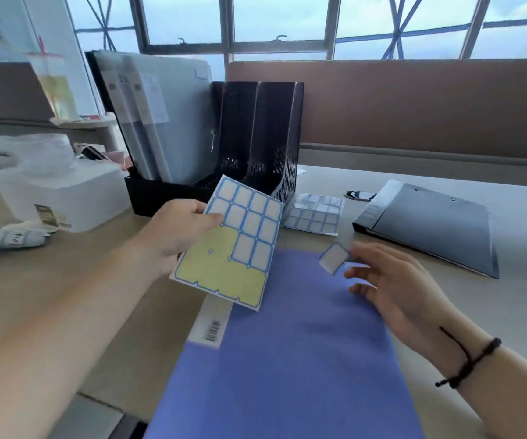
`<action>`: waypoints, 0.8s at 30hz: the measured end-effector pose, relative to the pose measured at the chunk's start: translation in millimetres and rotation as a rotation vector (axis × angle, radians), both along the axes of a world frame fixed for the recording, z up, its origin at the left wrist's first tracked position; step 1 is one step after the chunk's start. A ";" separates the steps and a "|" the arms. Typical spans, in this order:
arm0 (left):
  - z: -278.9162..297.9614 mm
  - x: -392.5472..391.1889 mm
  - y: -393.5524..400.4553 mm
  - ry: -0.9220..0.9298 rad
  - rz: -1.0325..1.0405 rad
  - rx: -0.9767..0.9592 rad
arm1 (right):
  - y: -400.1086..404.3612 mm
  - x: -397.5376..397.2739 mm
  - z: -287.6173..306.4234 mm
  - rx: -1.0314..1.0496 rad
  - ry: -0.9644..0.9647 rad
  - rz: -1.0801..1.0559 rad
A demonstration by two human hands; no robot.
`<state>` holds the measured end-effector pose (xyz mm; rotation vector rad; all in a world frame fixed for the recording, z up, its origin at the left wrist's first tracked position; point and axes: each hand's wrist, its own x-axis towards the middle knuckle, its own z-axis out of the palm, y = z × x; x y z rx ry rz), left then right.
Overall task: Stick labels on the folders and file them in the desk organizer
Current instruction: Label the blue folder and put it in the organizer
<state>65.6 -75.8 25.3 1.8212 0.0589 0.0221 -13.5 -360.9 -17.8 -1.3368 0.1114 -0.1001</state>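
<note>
I see bright, even daylight from the windows (287,20) behind the tabletop (445,198), with soft, faint shadows. Motion blur smears my right hand (392,280), and the left edge is soft. Wide-angle distortion bends the window frames.

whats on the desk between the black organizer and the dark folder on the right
In the head view, a second label sheet lies flat between the organizer and the dark folder.

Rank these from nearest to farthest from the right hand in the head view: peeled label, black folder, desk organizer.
From the right hand:
1. Peeled label, at its fingertips.
2. Black folder, lying to its right, behind.
3. Desk organizer, far back left.
</note>
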 end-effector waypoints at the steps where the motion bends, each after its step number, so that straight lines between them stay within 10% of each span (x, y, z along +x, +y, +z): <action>1: -1.9 0.2 17.5 -0.003 0.046 0.012 | -0.5 0.1 0.1 0.000 -0.012 0.016; 16: -29.0 -22.2 108.7 -0.035 0.332 0.819 | 13.7 -8.5 1.1 -0.020 0.027 0.331; 24: -10.8 -37.8 16.3 -0.254 -0.130 0.827 | 4.9 -8.8 6.4 0.030 0.068 0.270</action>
